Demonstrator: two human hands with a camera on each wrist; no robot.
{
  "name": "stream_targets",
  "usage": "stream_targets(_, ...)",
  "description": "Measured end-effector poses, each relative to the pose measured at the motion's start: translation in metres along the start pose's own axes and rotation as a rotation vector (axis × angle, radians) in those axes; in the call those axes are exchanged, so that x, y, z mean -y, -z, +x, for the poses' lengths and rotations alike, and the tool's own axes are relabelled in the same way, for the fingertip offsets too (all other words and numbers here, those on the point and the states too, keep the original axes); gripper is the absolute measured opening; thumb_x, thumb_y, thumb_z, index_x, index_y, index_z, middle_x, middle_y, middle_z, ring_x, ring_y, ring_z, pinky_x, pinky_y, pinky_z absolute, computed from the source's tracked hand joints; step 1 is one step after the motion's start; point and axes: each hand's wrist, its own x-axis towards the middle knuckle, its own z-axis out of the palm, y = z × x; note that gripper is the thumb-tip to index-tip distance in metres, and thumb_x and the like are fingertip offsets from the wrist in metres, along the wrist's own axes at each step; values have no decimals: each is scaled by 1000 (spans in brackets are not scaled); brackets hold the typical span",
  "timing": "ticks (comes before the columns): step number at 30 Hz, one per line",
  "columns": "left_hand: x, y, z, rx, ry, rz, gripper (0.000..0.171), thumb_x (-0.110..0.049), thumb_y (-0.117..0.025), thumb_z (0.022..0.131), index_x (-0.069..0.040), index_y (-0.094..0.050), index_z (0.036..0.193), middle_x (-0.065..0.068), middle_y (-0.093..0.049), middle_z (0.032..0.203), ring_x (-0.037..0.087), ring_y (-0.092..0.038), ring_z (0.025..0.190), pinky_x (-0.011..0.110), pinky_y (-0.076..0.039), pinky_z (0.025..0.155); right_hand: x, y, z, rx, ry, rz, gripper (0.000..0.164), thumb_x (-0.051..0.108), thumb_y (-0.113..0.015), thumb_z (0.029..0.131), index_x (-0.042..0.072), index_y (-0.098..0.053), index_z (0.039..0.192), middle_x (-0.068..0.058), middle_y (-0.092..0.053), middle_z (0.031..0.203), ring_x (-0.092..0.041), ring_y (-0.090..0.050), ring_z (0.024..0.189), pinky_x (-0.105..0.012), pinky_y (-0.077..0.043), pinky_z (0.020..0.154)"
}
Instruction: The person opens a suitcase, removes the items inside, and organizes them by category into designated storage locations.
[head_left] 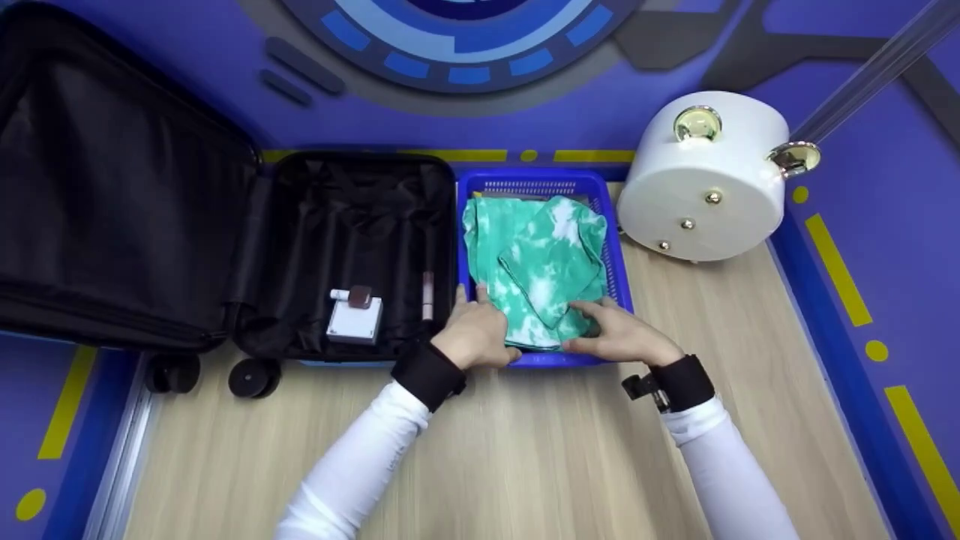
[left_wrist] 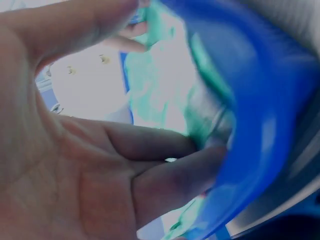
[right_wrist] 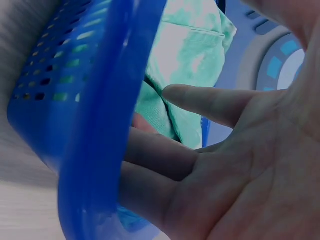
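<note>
A folded green-and-white tie-dye garment (head_left: 555, 255) fills the blue plastic basket (head_left: 546, 360). My left hand (head_left: 478, 330) is at the basket's front left corner; in the left wrist view its fingers (left_wrist: 175, 182) reach down between the blue wall and the cloth. At the front right, my right hand (head_left: 626, 334) has some fingers (right_wrist: 150, 192) tucked inside the rim, while the extended index finger touches or nearly touches the cloth's folded edge. Both hands have their fingers spread or nearly straight, with some fingertips hidden inside the basket.
Left of the basket lies an open black suitcase (head_left: 300, 262), holding a small white box (head_left: 354, 321), a brown item (head_left: 360, 296), a white tube (head_left: 339, 295) and a slim lipstick-like tube (head_left: 427, 296). A white drum-shaped object (head_left: 701, 202) with gold fittings stands at the right.
</note>
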Motion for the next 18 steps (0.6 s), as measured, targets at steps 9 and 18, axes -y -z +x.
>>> stream_targets(9, -1, -13, -3, -43, 7, 14, 75, -61, -65, 94, 6, -68, 128, 40, -20, 161, 42, -66, 121, 53, -14, 127, -5, -2, 0, -26, -1, 18, 81, 47, -76, 91, 0, -49, 152, -28, -52, 132, -43, -56, 120, -61, -47, 102)
stream_targets(18, 4, -17, -25, -115, 21, -134, 88, -49, -70, 97, 7, -37, 156, 30, -12, 168, 31, -70, 115, 55, -29, 122, 1, -19, -13, -142, 22, -11, 70, 37, -74, 96, 0, -51, 150, -26, -51, 140, -40, -61, 117, -57, -52, 97)
